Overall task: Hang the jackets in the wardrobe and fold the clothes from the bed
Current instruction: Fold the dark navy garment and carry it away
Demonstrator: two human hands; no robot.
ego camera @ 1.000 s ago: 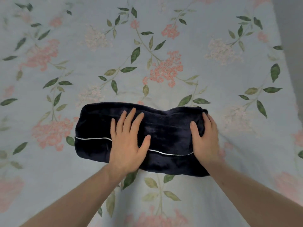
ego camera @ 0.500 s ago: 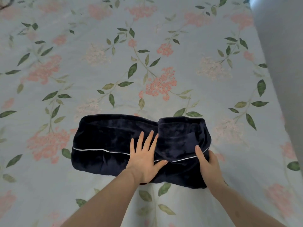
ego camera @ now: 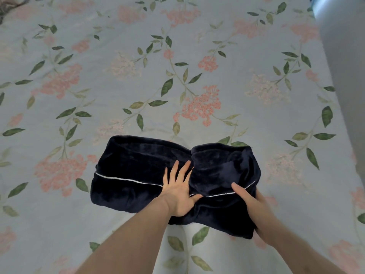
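A dark navy fleece garment (ego camera: 138, 171) with a thin white piping line lies folded into a long band on the bed sheet (ego camera: 98, 86), which is pale blue with pink flowers and green leaves. The garment is in the lower middle of the view, directly in front of the person.

The left hand (ego camera: 178, 191) lies flat on the middle of the garment, palm down, fingers straight and spread, pressing the cloth onto the bed. Its fingertips reach the edge of the raised right part. The right hand (ego camera: 249, 202) holds the right end of the garment: the thumb is on top, near the white piping, and the other fingers go under the cloth, so they are hidden. This right end is lifted and turned over toward the middle, and it makes a thick bump just beside the left hand.

One second ago both hands were flat on top of the garment, which was lying in one even band, and the left hand was more to the left. Half a second ago the right end was already raised and the left hand had moved to the middle. Now the fold of the right end is a little higher and more bunched, and the right hand grips lower on the near right corner. At the right border a grey, blurred surface (ego camera: 345, 76) stands beside the bed.
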